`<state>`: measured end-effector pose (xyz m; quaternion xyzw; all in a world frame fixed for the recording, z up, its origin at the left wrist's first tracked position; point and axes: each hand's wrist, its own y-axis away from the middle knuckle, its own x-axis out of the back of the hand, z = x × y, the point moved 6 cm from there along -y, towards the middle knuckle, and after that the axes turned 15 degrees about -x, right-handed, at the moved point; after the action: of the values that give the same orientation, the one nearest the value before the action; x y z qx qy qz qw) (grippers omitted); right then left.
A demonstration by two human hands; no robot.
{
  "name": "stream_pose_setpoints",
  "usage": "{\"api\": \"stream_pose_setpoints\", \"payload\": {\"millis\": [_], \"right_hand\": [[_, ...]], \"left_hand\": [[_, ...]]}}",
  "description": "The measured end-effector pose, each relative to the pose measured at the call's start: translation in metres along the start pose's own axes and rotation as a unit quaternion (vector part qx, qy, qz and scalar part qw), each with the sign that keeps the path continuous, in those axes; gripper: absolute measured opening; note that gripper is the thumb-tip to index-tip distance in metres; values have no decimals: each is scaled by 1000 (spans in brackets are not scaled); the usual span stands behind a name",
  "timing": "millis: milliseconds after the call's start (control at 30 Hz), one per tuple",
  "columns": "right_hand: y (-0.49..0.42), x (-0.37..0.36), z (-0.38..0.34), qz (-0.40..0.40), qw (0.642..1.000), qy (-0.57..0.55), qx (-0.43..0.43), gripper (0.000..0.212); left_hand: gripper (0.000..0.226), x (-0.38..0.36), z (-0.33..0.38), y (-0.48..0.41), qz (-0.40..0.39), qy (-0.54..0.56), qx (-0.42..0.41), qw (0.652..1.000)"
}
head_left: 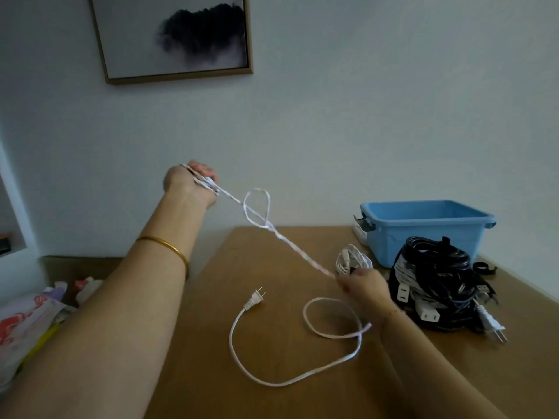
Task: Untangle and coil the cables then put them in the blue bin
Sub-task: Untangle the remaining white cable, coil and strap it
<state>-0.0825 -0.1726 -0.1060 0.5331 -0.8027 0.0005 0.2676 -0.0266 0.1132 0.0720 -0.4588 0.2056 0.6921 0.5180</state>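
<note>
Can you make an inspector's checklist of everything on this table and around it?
Surface: wooden table, with the white cable's slack looped on it.
Job's things: blue bin at the far right, contents not visible.
Clutter: bags beside the table, left.
Grippers: left hand raised, grips the white cable; right hand pinches it low.
Cables: white cable twisted between the hands, one loop mid-air; its plug lies on the table; tangled pile of black and white cables in front of the bin.
Surroundings: framed picture on a pale wall.

Left grip [190, 185] high — right grip [364, 286] low
</note>
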Motion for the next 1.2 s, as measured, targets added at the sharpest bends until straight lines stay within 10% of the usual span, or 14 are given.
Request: {"api": "stream_pose_setpoints", "payload": {"millis": [100,267,600,833,1000,1200], "right_hand": [[-1,-9,1,127,948,293,4,11],[20,-34,-26,158,899,403,64,22],[72,-93,-74,-101,905,169,376,52],[54,-110,-60,-107,901,211,364,22],[5,-70,-30,-54,991,27,116,22],[-4,-41,-15,65,965,250,38,28]], "left_hand": [[32,-8,21,-6,-15,-20,-26,999],[41,-14,-2,4,-41,-38,23,998],[40,-20,-47,25,-40,-4,77,996],[39,-27,-42,31,-47,-7,75,996],[37,-29,-25,26,-53,13,59,997],[16,-56,30,27,-87,96,2,992]]}}
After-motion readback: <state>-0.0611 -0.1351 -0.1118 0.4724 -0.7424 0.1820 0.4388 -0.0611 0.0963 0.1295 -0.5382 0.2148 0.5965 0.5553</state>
